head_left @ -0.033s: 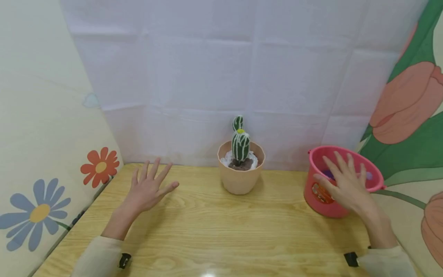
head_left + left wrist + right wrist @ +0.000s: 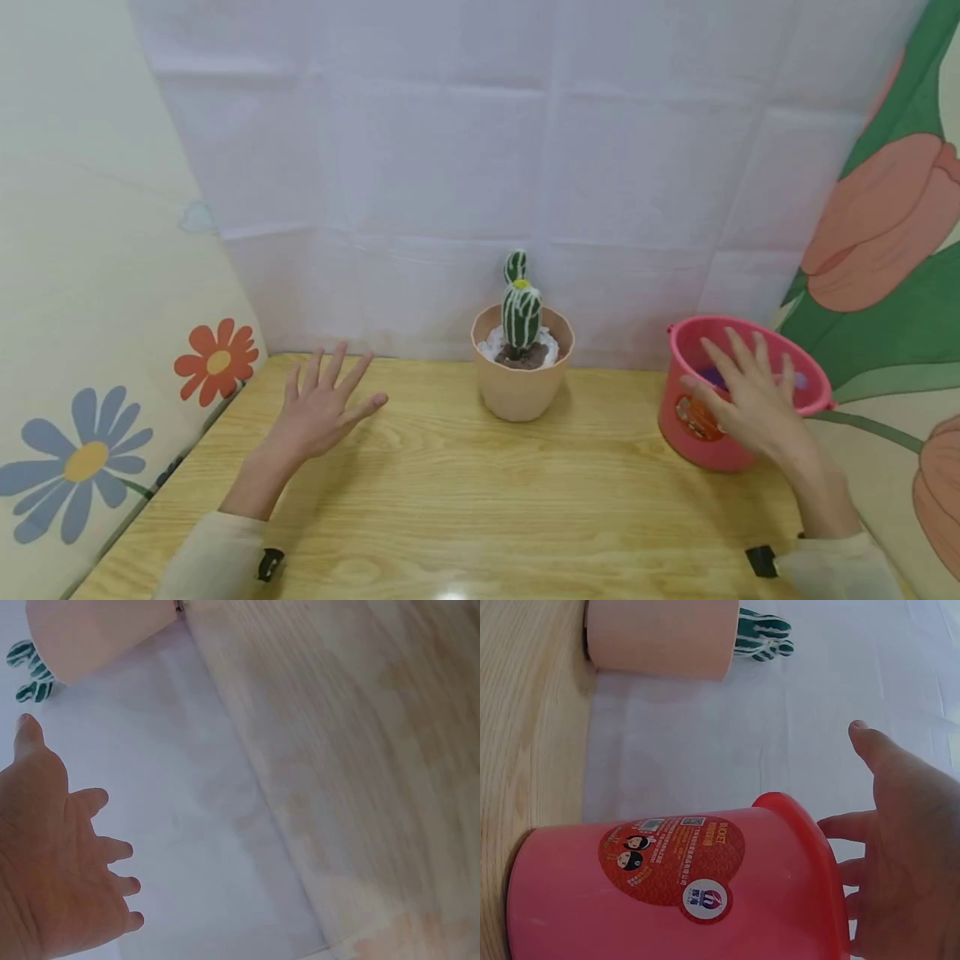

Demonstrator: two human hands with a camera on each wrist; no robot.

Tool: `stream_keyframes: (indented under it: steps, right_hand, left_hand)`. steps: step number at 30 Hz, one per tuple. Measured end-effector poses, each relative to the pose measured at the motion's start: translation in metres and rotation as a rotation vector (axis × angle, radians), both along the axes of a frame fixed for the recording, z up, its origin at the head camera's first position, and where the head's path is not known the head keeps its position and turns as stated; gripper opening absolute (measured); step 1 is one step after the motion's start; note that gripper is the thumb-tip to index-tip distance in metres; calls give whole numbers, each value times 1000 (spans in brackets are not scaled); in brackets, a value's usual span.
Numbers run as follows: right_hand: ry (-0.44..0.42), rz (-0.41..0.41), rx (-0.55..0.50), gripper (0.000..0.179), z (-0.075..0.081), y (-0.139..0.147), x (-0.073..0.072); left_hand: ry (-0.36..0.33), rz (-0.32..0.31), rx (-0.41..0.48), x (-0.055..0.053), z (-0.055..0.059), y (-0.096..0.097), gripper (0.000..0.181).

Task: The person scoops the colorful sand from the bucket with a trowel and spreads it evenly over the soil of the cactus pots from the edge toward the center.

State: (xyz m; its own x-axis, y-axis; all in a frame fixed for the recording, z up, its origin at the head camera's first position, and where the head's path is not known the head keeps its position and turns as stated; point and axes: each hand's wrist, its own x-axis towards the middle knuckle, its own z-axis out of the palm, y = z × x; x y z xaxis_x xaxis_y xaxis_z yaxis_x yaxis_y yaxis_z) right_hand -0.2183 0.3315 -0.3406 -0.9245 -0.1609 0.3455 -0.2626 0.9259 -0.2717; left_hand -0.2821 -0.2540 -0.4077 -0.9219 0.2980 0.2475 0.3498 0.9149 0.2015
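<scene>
Left of one bucket (image 2: 667, 922), one potted cactus (image 2: 522, 325) stands between two hands (image 2: 321, 415) (image 2: 752, 408).

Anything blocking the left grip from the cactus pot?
Nothing visible: in the head view, only tabletop shows between the left grip and the cactus pot. The pink bucket stands on the pot's far side.

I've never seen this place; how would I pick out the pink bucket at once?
Find the wooden table backed by a pale cloth. Near its far edge, to the right of the pot in the middle, stands the bucket. Bright pink-red with a printed label, it differs from the peach pot, which has a striped cactus.
</scene>
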Motion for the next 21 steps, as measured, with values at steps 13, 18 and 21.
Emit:
stream_keyframes:
  steps: [13, 18, 21]
  right_hand:
    - [130, 25, -6, 62, 8, 25, 4]
    - [175, 60, 86, 47, 13, 43, 3]
    - [168, 85, 146, 40, 18, 51, -3]
  left_hand:
    - [148, -198, 307, -4, 29, 58, 75]
    - [95, -287, 563, -4, 44, 99, 58]
    - [77, -337, 714, 0, 50, 125, 45]
